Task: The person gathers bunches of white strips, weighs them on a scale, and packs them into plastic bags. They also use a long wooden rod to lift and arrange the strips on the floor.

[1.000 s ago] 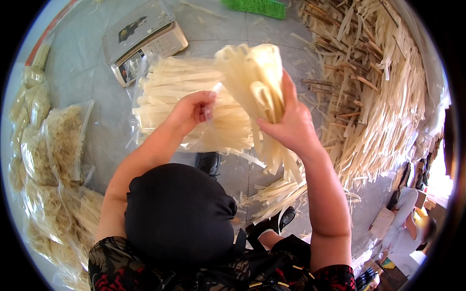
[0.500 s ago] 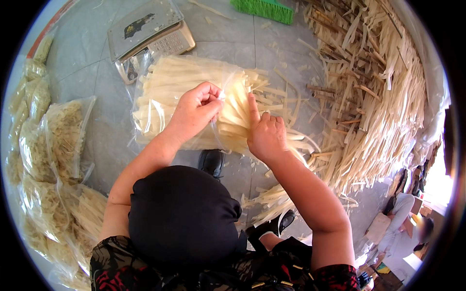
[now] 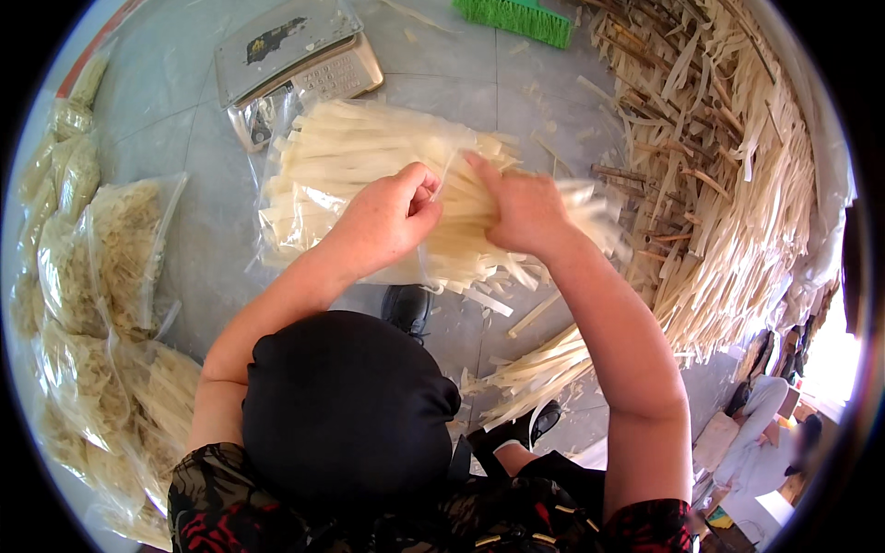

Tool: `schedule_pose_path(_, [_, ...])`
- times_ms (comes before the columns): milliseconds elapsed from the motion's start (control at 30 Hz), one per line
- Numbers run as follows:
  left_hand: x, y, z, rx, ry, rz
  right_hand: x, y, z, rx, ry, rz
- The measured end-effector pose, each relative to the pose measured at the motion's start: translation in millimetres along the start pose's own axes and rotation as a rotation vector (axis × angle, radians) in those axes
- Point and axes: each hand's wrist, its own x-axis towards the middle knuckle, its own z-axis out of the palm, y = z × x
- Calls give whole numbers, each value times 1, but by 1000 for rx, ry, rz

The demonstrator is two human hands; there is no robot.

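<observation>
A clear plastic bag (image 3: 318, 205) lies on the floor in front of me, stuffed with pale flat noodle strips (image 3: 369, 138). My left hand (image 3: 392, 217) is closed in a pinch on the edge of the bag's mouth. Just right of that edge, my right hand (image 3: 525, 210) is closed on loose strips spilling from the opening, its index finger reaching toward the bag. The strips' outer ends, beyond the right hand, are smeared by motion. What lies under its palm is hidden.
A digital scale (image 3: 304, 64) stands behind the bag, and a green broom head (image 3: 514, 20) lies at the back. Filled bags (image 3: 120, 249) line the left. A big heap of strips and sticks (image 3: 719, 203) fills the right. Another person (image 3: 761, 452) sits at lower right.
My right hand has moved slightly right and up, and the strips at the bag's mouth have shifted under it. My left hand keeps its pinch on the bag's edge.
</observation>
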Motion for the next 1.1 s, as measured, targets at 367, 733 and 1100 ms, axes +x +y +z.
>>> schedule_pose_path(367, [1, 8, 0, -53, 37, 86, 27, -33, 20, -40, 112, -77])
schedule_pose_path(733, [-5, -10, -3, -158, -120, 131, 20, -50, 24, 76, -48, -334])
schedule_pose_path(1100, [-9, -4, -7, -174, -106, 132, 45, -38, 54, 854, 37, -301])
